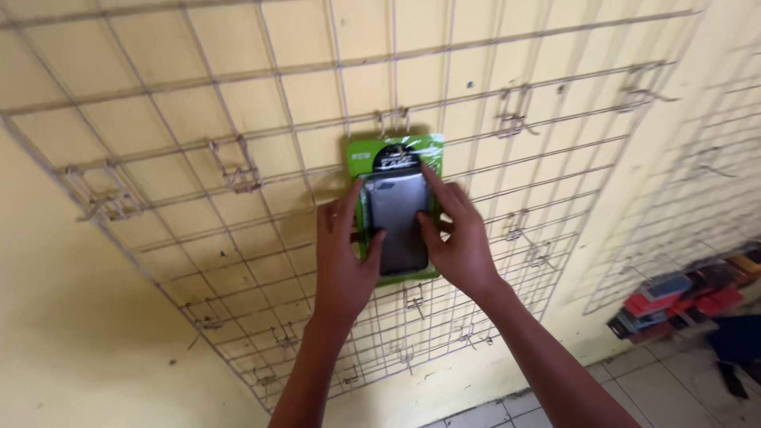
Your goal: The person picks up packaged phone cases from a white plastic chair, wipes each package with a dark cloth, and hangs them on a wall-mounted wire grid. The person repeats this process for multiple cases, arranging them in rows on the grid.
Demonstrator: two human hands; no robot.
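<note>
Flat green card pack with a glossy grey case under clear plastic, hung near the top middle of a thin wire grid; pinched at its sides by left hand and right hand; bent metal hooks around

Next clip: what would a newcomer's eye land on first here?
A green package holding a dark phone case sits at the centre, against a wire grid rack on the yellow wall. The left hand and right hand grip its sides. Low right, a pile of coloured packages lies by the wall.
</note>
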